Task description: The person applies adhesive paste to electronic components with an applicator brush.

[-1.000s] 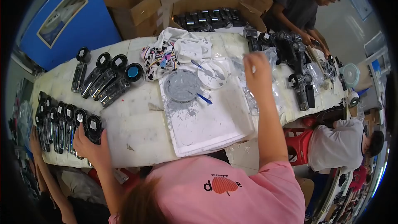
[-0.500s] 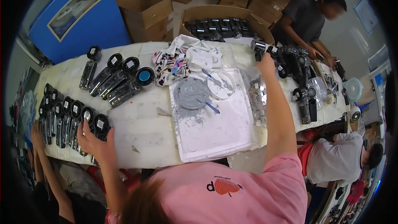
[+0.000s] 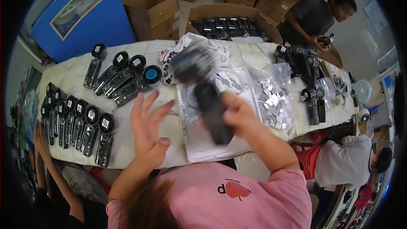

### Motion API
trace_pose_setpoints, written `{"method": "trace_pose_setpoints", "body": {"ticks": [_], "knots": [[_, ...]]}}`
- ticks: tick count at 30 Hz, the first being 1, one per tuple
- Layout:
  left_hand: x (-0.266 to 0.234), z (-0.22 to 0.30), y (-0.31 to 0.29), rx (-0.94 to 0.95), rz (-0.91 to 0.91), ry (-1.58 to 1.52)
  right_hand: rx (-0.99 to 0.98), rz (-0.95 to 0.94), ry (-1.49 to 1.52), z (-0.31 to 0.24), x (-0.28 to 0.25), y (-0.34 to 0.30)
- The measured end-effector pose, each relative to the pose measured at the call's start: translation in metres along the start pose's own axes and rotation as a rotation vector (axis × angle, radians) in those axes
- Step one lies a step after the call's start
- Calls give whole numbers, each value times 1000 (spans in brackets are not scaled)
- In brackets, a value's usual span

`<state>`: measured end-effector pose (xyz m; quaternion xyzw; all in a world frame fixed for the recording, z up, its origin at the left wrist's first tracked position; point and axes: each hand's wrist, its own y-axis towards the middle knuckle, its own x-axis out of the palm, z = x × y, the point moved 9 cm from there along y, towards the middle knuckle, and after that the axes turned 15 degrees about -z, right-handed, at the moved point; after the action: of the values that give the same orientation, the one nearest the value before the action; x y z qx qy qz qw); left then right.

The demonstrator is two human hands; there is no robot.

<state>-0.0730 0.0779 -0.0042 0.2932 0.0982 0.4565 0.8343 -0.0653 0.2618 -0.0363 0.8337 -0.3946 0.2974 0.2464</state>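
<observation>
My right hand [image 3: 239, 116] grips the dark handle of a black handheld device [image 3: 210, 110], raised over the white tray [image 3: 197, 154]. The device's broad round head [image 3: 193, 63] is smeared by motion and covers much of the grey paste in the tray. Left of the tray, my left hand [image 3: 148, 131] is open, fingers spread and holding nothing. Similar black devices with round ends [image 3: 106, 123] stand in a row at the table's left edge. Several more lie behind them, one with a blue disc [image 3: 151, 74] on its end.
Right of the tray lies a clear bag of small silvery squares [image 3: 273, 101], with more black devices [image 3: 313, 106] beyond. A patterned cloth [image 3: 222, 53] is behind the tray. A cardboard box of devices [image 3: 235, 10] stands past the table. Another person's hands [image 3: 40, 140] rest at the left edge.
My right hand has come back from the far right with a black device in it. My left hand has left the row and moved right. The co-worker at the back lifted a dark part.
</observation>
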Motion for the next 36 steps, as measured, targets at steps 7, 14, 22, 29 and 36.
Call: {"method": "trace_pose_setpoints", "body": {"ticks": [7, 14, 22, 29, 36], "knots": [[-7, -22, -14, -256, 299, -250, 22, -33, -815, 20, 30, -2], [-40, 1, -27, -448, -67, 542, 737, 924, -1911, -113, -90, -93], [-5, -24, -43, -414, -420, 1067, 509, 985, -1737, -109, -167, -111], [-14, -4, -39, -353, -259, 942, 265, 1025, -1703, -112, -93, -97], [-24, -12, -54, -394, -116, 726, 36, 151, -1445, 0, 19, 13]]}}
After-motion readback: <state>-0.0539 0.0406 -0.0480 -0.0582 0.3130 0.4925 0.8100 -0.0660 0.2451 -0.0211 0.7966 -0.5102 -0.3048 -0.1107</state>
